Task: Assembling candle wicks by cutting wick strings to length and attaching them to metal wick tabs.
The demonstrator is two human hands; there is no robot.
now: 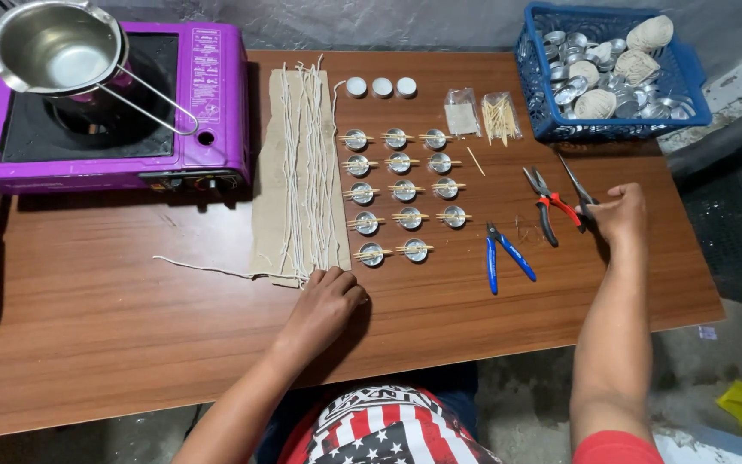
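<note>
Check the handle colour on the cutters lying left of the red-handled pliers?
Blue handles on the cutters, clearest in the head view.

Handle end of the black scissors (pixel 579 187) was buried under the right hand (pixel 618 215), pot (pixel 55 47) got clipped at the top left, and the basket (pixel 536 101) contents were too tiny to make out.

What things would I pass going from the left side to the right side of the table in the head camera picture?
Purple stove with a steel pot → strip of white wicks → rows of small metal cups → blue cutters → red-handled pliers → right hand → blue basket.
</note>
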